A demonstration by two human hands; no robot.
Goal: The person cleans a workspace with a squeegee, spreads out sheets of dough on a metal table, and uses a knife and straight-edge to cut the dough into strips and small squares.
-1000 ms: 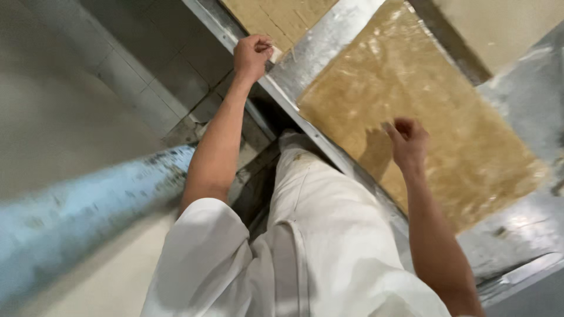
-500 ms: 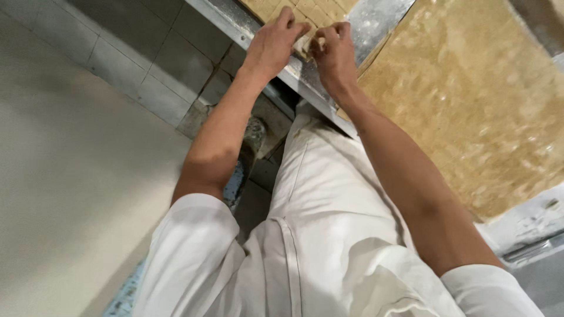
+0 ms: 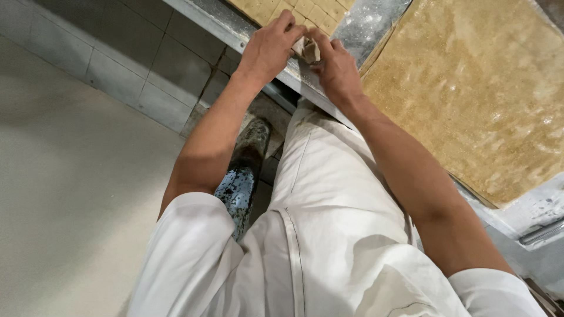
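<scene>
Nearest the camera, the person's white trousers (image 3: 329,235) and white sleeves filled the lower frame, and below them a flour-spattered shoe (image 3: 244,176) stood on the tiled floor (image 3: 117,76) close under the near edge of the metal table (image 3: 376,23). Both forearms reached out to that near edge, where the two hands met. The left hand (image 3: 267,50) lay palm down with its fingers curled over the edge, and the right hand (image 3: 336,70) came in from the other side, its fingertips closed on a small pale piece of dough (image 3: 309,50) pinched between the two hands right at the table's lip. Just beyond the hands, a sheet of dough cut into squares (image 3: 305,9) ran toward the far edge, and to the right a large uncut dough sheet (image 3: 470,88) covered much of the floured top, its near corner hanging close to the table's front edge. The risk, as I judged it, lay in where the piece sat: held over the very lip, soft dough could tear or stretch under a tight pinch, or slip from floured fingers and drop to the floor beside the shoe. A forearm swung rightward could also drag across the big sheet and crease or pull its overhanging corner.
</scene>
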